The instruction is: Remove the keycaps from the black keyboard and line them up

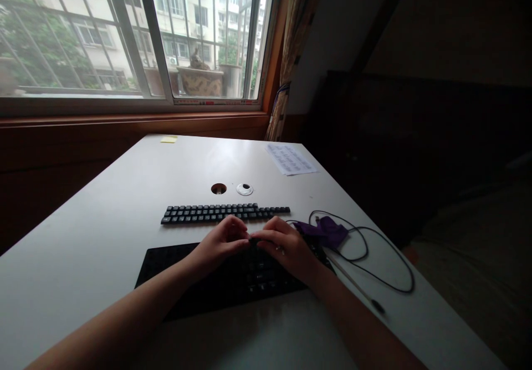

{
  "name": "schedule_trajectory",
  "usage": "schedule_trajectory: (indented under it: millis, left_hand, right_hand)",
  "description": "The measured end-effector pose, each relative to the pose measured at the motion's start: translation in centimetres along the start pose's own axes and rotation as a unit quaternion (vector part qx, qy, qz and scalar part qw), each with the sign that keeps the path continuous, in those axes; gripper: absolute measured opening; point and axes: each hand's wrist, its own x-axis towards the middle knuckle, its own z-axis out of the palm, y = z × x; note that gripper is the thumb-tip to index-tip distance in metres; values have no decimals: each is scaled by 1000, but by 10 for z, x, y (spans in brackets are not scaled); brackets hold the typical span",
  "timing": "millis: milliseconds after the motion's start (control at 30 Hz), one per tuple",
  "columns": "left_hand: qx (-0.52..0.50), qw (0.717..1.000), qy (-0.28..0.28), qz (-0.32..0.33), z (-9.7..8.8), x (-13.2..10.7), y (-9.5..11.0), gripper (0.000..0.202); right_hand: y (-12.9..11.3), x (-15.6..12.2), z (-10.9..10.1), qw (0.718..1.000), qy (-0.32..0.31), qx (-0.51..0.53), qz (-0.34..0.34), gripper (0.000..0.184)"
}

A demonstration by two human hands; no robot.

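Note:
A black keyboard (pixel 174 259) lies at the near part of the white desk, under both forearms. Over its upper middle, my left hand (pixel 222 242) and my right hand (pixel 288 245) meet at the fingertips. Both are closed in a pinch around a small dark piece that looks like a keycap (pixel 253 241), mostly covered by the fingers. Something small and pale shows at the right hand's lower fingers, too small to name. Just behind the keyboard, loose black keycaps (pixel 208 213) stand in neat rows. Much of the keyboard's surface is dark or hidden by the hands.
A purple cloth (pixel 330 231) and a looped black cable (pixel 405 291) lie to the right of the keyboard. Farther back are a round desk hole (pixel 219 189), its white cover (pixel 245 189), printed papers (pixel 291 159) and a yellow sticky note (pixel 169 139). A window (pixel 166 43) borders the far side.

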Motion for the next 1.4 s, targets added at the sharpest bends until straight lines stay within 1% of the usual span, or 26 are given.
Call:
schedule_trajectory:
  millis: [133,333,467,667,867,1000,1100,1200,1267,1333,1400]
  left_hand:
    - [11,1000,-5,-10,-1,1,0,29]
    - [64,998,10,-12,-4,1,1,27]
    - [48,999,11,-18,-4,0,3,25]
    - [-16,999,-2,-44,-3,-2,3,26]
    - [-40,998,-20,-55,-5,-1,-2,28]
    - [-32,998,-31,-54,-7,0,-4,26]
    - [2,998,-32,-47,-8,1,-4,25]
    - [69,997,-25,-22,-8,2,-3,24]
    - [118,993,-14,-2,-7,2,-3,20]
    - [153,988,-6,14,-6,3,-3,16]
    - [178,984,-10,29,-5,3,-4,13]
  right_hand:
    - [-1,1,3,1000,5,5,15,21]
    - [-8,4,10,996,41,-1,78,15]
    - [-13,5,13,994,58,8,97,11]
    - [-14,3,9,995,68,16,72,21]
    - [-14,2,9,997,66,15,42,16]
    - [-14,1,10,999,46,-6,27,19]
    - [-15,1,9,999,31,-19,18,19]
    - [-12,2,1,999,18,-38,19,17]
    - [-5,3,-10,997,13,-61,34,17]
    - [8,4,-25,994,10,-85,64,16]
    - [25,4,-39,989,2,-109,96,12]
